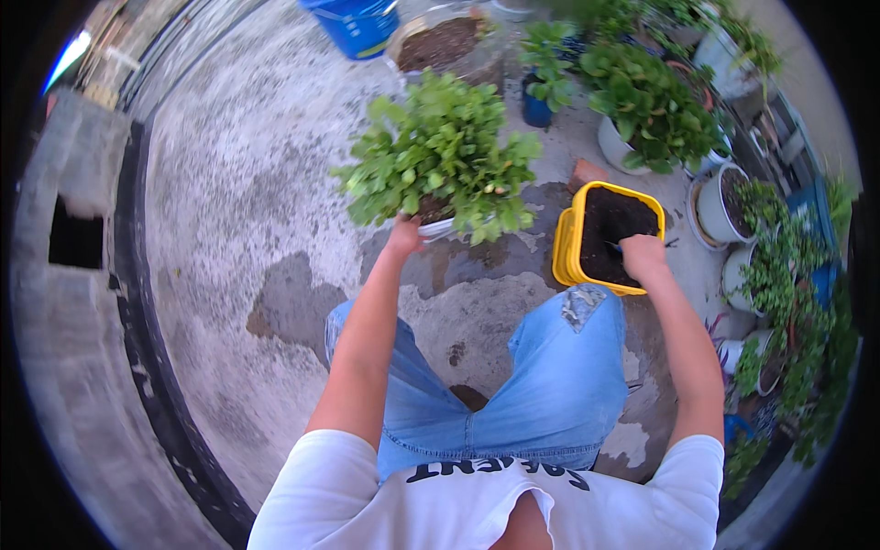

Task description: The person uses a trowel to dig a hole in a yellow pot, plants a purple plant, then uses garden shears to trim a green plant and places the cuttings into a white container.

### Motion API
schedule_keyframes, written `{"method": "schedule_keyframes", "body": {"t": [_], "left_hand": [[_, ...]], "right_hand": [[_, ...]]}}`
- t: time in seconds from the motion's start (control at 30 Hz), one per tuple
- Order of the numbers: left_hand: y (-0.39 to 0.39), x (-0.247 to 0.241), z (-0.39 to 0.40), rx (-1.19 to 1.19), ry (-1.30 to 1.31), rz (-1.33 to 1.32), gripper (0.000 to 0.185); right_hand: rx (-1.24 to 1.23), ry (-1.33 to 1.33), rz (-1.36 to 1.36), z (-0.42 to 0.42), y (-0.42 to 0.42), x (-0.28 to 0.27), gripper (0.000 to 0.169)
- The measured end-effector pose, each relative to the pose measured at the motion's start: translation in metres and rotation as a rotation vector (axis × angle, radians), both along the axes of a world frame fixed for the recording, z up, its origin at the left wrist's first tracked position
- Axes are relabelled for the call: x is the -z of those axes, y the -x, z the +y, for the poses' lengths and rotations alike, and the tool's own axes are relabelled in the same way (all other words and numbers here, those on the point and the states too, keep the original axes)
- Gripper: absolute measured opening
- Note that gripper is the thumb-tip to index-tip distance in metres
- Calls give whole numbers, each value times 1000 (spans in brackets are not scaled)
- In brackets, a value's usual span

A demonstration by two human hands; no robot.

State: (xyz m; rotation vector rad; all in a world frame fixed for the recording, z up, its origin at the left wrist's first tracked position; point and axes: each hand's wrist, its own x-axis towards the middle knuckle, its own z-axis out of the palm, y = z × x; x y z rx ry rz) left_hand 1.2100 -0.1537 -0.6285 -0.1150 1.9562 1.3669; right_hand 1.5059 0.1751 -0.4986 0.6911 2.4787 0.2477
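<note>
My left hand (405,235) grips the near rim of a white pot (438,227), fingers on the inside by the soil. A bushy green leafy plant (440,148) fills this pot and overhangs most of its edge. To the right stands a squarish yellow plastic bucket (562,251) of dark soil (615,216). Over that bucket's right side, my right hand (643,254) is closed around a small tool (614,245) pointing into the soil. Most of the tool is hidden by the fist, so its kind is unclear.
A blue bucket (357,27) and a clear tub of soil (440,45) stand at the far side. Potted plants (653,103) line the right. A brick piece (587,175) lies behind the yellow bucket. Wet patches mark the concrete floor (227,206); a concrete wall (69,330) bounds the left.
</note>
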Motion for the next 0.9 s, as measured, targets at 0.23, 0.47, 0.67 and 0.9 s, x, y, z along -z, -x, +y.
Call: {"method": "schedule_keyframes", "body": {"t": [0.23,0.47,0.67,0.9], "left_hand": [[5,17,-3,54,-147,-80,32],[-7,3,2,-76,-306,-110,42],[-13,-6,2,-133,-362,-122,38],[-44,-11,0,-49,-210,-224,42]], "right_hand": [[-33,-49,121,4,-4,-79,23],[455,422,393,13,-19,-87,28],[1182,1200,1047,-27,-32,-78,22],[1421,1756,1422,-53,-14,-39,13]]}}
